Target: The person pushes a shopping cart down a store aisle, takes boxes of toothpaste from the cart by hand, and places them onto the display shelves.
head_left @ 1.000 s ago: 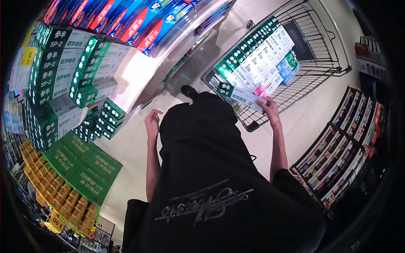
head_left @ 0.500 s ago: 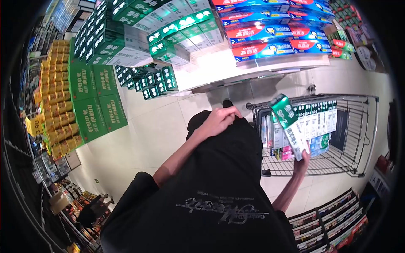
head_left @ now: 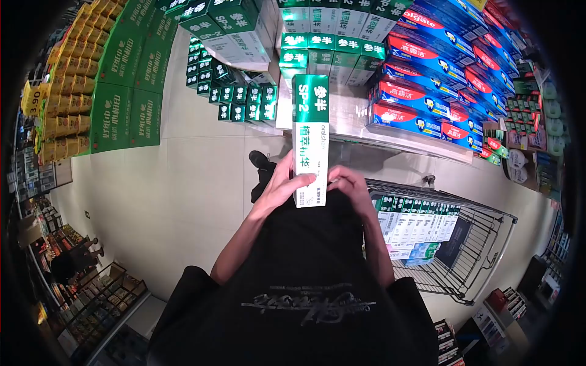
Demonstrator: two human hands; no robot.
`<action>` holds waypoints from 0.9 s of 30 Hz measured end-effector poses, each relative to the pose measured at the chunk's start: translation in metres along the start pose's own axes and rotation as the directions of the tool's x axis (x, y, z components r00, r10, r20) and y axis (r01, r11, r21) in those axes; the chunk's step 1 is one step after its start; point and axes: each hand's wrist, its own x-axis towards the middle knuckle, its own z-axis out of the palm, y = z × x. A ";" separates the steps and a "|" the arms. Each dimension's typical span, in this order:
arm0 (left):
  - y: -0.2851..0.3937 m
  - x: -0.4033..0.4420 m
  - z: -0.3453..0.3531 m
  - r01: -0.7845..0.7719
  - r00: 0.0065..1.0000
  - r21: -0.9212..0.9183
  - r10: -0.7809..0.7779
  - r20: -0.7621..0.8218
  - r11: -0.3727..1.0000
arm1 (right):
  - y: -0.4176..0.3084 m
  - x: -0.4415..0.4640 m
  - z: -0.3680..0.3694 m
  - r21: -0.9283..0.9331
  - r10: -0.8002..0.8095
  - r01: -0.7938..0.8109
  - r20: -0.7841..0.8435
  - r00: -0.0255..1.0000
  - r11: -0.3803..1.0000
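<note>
A long green-and-white toothpaste box [head_left: 311, 143] is held upright in front of my body, its printed face toward me. My left hand [head_left: 285, 188] grips its lower left side, with the thumb across the front. Close to the box's lower right edge is my right hand [head_left: 351, 186], its fingers curled; whether they touch the box I cannot tell. Beyond the box, matching green-and-white boxes [head_left: 332, 55] are stacked on the display. More of them stand in a row in the shopping cart [head_left: 488, 259] at my right.
Red-and-blue toothpaste boxes [head_left: 421, 97] fill the display's right part, above its pale ledge [head_left: 390, 145]. Green cartons [head_left: 113, 116] and yellow packs [head_left: 67, 113] stand at the left. Another person [head_left: 73, 262] is far off at the lower left.
The box has moved from over the cart to in front of my body. My left hand has taken hold of it, and my right hand has come in from the cart. The view has turned.
</note>
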 end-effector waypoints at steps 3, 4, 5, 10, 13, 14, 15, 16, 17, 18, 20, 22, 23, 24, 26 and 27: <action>0.008 -0.006 -0.002 0.063 0.998 -0.266 -0.053 0.046 0.962 | -0.044 0.022 -0.005 -0.149 0.019 -0.058 -0.253 0.967 0.987; 0.005 -0.006 -0.005 0.050 0.997 -0.263 -0.035 0.064 0.963 | -0.057 0.031 -0.007 -0.259 -0.010 -0.069 -0.291 0.957 0.964; 0.001 -0.007 -0.009 0.041 0.996 -0.256 -0.021 0.082 0.966 | -0.067 0.038 -0.007 -0.359 -0.043 -0.082 -0.326 0.944 0.930; -0.011 -0.004 -0.016 -0.066 0.980 0.078 0.049 0.195 0.995 | -0.113 0.063 0.009 -0.337 -0.146 0.037 -0.301 0.942 0.941; 0.003 -0.001 -0.011 -0.034 0.959 0.221 -0.030 0.283 0.975 | -0.125 0.064 0.001 -0.454 -0.107 -0.020 -0.252 0.962 0.891; -0.005 0.002 -0.010 -0.033 0.958 0.210 -0.029 0.286 0.977 | -0.132 0.063 -0.001 -0.509 -0.061 -0.056 -0.210 0.976 0.859; -0.013 0.005 -0.009 -0.032 0.956 0.201 -0.029 0.292 0.979 | -0.138 0.062 -0.003 -0.563 -0.014 -0.086 -0.171 0.985 0.822; -0.020 0.007 -0.006 -0.122 0.971 0.221 0.070 0.228 0.968 | -0.144 0.061 -0.003 -0.550 -0.004 -0.107 -0.196 0.981 0.828; -0.026 0.009 -0.006 -0.125 0.972 0.214 0.076 0.224 0.969 | -0.146 0.061 0.001 -0.557 -0.001 -0.109 -0.192 0.981 0.823; -0.030 0.014 -0.007 -0.087 0.981 0.201 0.048 0.189 0.976 | -0.150 0.062 0.006 -0.552 -0.059 -0.049 -0.177 0.982 0.832; -0.042 0.027 -0.008 -0.009 0.994 0.100 -0.002 0.112 0.995 | -0.159 0.065 0.012 -0.599 -0.118 0.000 -0.159 0.980 0.801; -0.051 0.041 -0.012 -0.011 1.000 0.038 0.010 0.011 0.999 | -0.164 0.073 0.020 -0.728 -0.179 0.014 -0.150 0.972 0.686; -0.055 0.050 -0.014 -0.022 0.998 0.040 0.024 -0.058 0.999 | -0.167 0.078 0.023 -0.792 -0.214 0.022 -0.138 0.967 0.610; -0.063 0.061 -0.015 0.011 0.990 -0.019 -0.014 -0.142 1.000 | -0.168 0.082 0.026 -0.801 -0.208 0.025 -0.126 0.970 0.598; -0.059 0.076 -0.016 0.060 0.974 -0.291 -0.120 -0.191 0.955 | -0.171 0.090 0.033 -0.886 -0.298 0.011 -0.144 0.944 0.464; -0.055 0.083 -0.017 0.072 0.973 -0.453 -0.163 -0.163 0.889 | -0.172 0.094 0.037 -0.928 -0.361 0.015 -0.130 0.923 0.373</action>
